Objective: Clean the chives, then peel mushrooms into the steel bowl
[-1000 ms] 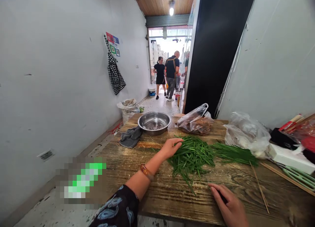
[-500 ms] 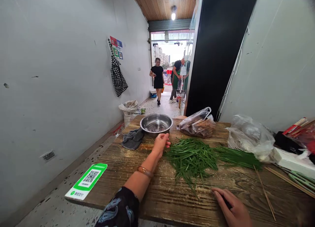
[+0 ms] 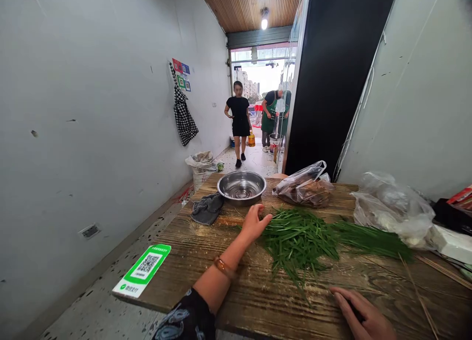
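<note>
My left hand reaches over the left edge of a loose pile of cut green chives, its thumb apart from its fingers and nothing visible in it. Just beyond it sits a shiny metal basin, apart from the hand. On the wooden table, near its front edge, rests my right hand; it looks open, with a gap between thumb and forefinger, and part of it is cut off by the frame. A bundle of long uncut chives lies right of the pile.
A grey cloth touches the basin's left side. Clear plastic bags lie at the back and right. Thin sticks and a green payment-code card are on the table. Beyond it, a person walks with a yellow jug; another stands by the doorway.
My left hand has opened, its thumb now apart from the fingers. My right hand stays on the table. The view has shifted left, and the walking person is nearer.
</note>
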The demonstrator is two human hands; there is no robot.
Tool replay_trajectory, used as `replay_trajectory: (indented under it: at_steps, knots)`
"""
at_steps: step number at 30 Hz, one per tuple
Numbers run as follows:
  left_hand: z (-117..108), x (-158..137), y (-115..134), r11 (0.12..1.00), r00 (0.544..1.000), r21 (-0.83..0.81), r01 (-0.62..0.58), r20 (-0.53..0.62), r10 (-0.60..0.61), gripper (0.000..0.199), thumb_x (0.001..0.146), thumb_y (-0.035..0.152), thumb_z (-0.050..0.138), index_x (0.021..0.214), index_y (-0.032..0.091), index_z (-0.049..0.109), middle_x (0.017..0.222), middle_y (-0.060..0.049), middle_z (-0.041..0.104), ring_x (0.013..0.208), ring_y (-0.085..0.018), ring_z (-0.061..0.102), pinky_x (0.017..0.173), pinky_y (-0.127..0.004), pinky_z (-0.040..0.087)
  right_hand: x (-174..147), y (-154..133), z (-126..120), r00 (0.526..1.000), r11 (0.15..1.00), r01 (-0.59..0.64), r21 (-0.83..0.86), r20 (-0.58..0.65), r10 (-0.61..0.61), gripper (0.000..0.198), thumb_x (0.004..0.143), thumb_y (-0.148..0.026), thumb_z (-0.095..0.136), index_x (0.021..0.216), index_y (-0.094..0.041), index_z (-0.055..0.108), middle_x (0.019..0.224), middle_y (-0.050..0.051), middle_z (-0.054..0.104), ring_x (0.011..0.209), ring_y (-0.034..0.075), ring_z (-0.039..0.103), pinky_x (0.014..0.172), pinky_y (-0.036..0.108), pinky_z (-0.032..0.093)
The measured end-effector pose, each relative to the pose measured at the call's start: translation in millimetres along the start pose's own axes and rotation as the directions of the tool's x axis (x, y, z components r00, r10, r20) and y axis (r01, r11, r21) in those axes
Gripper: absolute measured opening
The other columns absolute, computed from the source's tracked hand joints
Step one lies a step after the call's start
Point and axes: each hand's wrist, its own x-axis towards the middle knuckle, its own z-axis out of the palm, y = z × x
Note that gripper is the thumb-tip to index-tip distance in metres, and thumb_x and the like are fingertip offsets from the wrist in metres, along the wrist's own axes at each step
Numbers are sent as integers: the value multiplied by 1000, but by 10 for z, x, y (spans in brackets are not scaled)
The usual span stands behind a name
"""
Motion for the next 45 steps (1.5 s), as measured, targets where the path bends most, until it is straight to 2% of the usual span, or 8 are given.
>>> replay_trajectory:
  at_steps: [3,8,14,20,25,31,35,45]
  knots:
    - [40,-27,71,994,994,38,-100,35,99,39,60,21,78,97,20,65,108,-8,62,107,-23,54,100,-38,37,0,-18,-16,1000,1000,-26,-3,16,26,33,88,-44,51,98,-23,74,101,5,75,90,18,72,76,18,57]
    - [-50,124,20,955,978,-254,157,-94,-186,30,69,23,75,94,16,59,89,-4,62,83,-16,60,84,-31,47,5,-62,-1,998,999,-44,32,-32,45,36,87,-49,50,93,-23,75,95,6,75,87,20,72,75,22,58]
    - [-232,348,-93,798,883,-502,334,-130,-451,32,87,45,55,96,17,42,85,-3,54,67,-11,61,63,-26,52,11,-206,-14,991,990,-114,89,-60,119,36,89,-48,48,92,-22,74,95,8,74,88,21,70,78,28,57]
    - [-338,631,-70,699,813,-595,396,-126,-568,49,82,55,56,111,19,39,101,-10,49,76,-19,66,64,-38,58,55,-316,-57,989,984,-122,133,-73,132,34,93,-41,45,93,-21,72,93,9,73,89,21,69,79,31,55]
    - [-344,859,-55,680,758,-599,423,-178,-628,46,79,39,66,114,18,43,104,-13,52,82,-24,67,57,-40,60,74,-343,-71,988,981,-113,160,-84,128,34,94,-39,43,97,-21,72,91,9,73,87,21,68,78,31,54]
    - [-332,881,-15,688,802,-617,381,-149,-578,16,84,11,52,100,13,52,82,-4,61,80,-17,64,62,-32,61,89,-379,-110,988,979,-115,166,-80,130,34,93,-38,43,93,-21,72,88,8,72,85,20,68,75,28,54]
    - [-347,666,1,680,833,-656,329,-137,-536,19,78,-2,47,85,14,55,74,0,63,72,-12,62,65,-30,61,26,-331,-97,989,979,-131,153,-46,140,33,93,-39,44,97,-21,72,94,8,72,90,20,68,80,29,54]
    - [-295,20,96,596,869,-725,345,7,-495,14,76,0,50,75,14,55,67,0,66,61,-12,61,61,-27,58,-11,-152,-56,988,986,-145,83,-43,149,33,84,-51,49,87,-31,75,96,6,75,90,26,71,78,33,59]
